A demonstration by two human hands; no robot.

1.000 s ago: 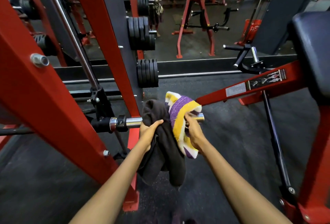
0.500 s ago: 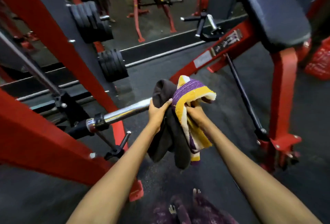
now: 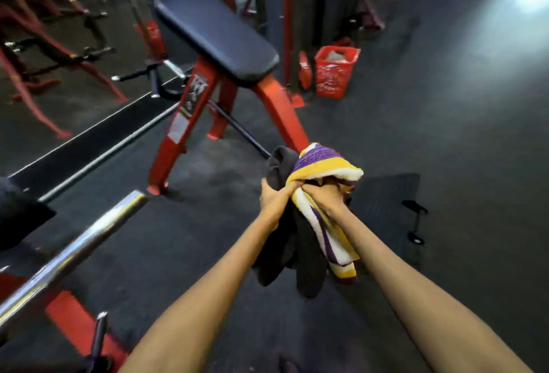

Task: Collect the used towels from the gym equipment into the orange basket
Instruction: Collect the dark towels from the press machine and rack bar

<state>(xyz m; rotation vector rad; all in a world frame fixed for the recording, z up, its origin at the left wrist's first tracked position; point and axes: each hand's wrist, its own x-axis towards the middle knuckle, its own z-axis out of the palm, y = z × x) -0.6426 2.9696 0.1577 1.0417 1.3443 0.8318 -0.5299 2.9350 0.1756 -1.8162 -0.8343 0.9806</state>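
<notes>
Both my hands are held out in front of me over the dark floor. My left hand [image 3: 274, 194] grips a dark grey towel [image 3: 297, 254] that hangs down below it. Beside it, my right hand [image 3: 325, 194] grips a purple, yellow and white striped towel [image 3: 322, 164], which bunches over the knuckles and trails down. The two towels touch each other. The orange basket [image 3: 334, 75] stands on the floor far ahead, right of the bench, with something pale inside.
A red-framed bench with a black pad [image 3: 217, 37] stands ahead to the left. A chrome bar end [image 3: 77, 242] juts in from the lower left. A black mat [image 3: 386, 194] and a small black part [image 3: 416, 224] lie on the floor to the right.
Both towels have come off the chrome bar, still in my hands. My view has swung right, away from the rack and weight plates, bringing the bench and the orange basket into sight.
</notes>
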